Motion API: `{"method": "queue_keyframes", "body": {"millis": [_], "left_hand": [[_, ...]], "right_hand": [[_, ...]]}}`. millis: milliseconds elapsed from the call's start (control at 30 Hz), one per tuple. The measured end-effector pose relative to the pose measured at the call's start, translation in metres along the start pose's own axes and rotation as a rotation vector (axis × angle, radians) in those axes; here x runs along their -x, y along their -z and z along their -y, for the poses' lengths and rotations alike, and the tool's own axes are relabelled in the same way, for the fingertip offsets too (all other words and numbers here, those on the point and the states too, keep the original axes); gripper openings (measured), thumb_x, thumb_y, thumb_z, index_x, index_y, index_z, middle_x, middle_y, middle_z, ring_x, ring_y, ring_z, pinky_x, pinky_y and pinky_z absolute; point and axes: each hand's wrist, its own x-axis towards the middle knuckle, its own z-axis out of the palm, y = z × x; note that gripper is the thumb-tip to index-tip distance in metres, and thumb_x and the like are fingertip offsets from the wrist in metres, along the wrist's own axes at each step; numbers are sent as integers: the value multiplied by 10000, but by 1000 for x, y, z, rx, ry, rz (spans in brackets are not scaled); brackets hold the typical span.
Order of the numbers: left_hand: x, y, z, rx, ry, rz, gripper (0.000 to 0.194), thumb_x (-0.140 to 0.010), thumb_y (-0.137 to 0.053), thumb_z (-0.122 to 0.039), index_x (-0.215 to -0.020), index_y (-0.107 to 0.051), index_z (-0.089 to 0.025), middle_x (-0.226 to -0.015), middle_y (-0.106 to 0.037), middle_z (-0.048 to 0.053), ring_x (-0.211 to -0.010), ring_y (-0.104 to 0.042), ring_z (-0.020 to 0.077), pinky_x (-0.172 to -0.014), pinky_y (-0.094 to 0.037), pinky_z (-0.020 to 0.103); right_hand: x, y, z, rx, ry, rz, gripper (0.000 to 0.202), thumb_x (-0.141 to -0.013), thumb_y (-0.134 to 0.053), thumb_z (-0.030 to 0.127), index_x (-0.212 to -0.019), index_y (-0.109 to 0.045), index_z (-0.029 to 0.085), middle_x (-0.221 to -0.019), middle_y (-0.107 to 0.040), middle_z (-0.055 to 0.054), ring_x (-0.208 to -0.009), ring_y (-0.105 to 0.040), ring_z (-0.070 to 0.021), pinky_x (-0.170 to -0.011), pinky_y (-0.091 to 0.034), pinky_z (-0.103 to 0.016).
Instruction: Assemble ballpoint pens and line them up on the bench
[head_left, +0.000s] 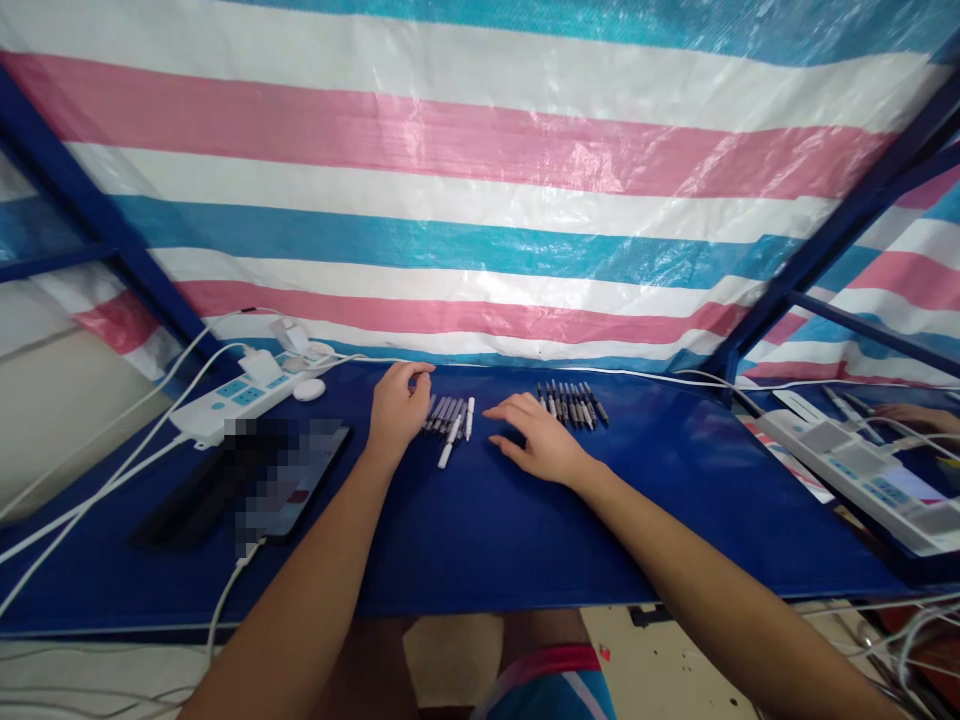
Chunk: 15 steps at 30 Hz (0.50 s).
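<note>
My left hand [401,408] rests on the blue tabletop [450,530], at the left side of a row of grey pens [442,412]. Its fingers are loosely bent, and I see nothing held in them. At the right end of that row lies a white pen [470,418], with another white pen [448,445] slanting toward me in front. Just right of these, my right hand [536,435] hovers or rests with thumb and fingers apart, holding nothing. Beyond it, a second group of dark pens [574,405] lies side by side.
On the left are a power strip [232,395] with plugs and cables, a white round disc [309,390] and a tablet [300,490] on a charging cable. Another power strip [862,475] stands at the right. A striped sheet [480,230] hangs behind the table.
</note>
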Motion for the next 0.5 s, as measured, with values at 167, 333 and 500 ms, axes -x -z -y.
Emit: {"method": "queue_keyframes", "body": {"millis": [167,333,500], "left_hand": [[2,-3,-1,22,-31,1,300,-1005,-489,-266,-1096,-766,-199,-1157,-778,85,-1055,-729,242,-904,-592,344],[3,-4,-2,36,-61,-15,292,-1005,-490,-262,-1082,-766,-206,-1149,-783,85,-1090,-729,250,-904,-592,356],[3,-1,-3,45,-44,0,296,-1009,-485,-270,-1082,-764,-204,-1160,-785,90,-1092,-729,250,-906,-601,358]], "right_hand": [[-13,-20,23,188,227,169,566,-1056,-525,73,-1585,-550,273,-1564,-632,-102,-1546,-416,-327,-1159,-452,-526],[-30,-38,35,345,382,172,389,-1118,-520,129,-1468,-659,228,-1325,-779,-115,-1497,-498,-314,-1098,-483,-483],[-42,-31,41,288,373,158,325,-1083,-600,135,-1371,-715,231,-1194,-804,-117,-1405,-572,-293,-1119,-476,-494]]}}
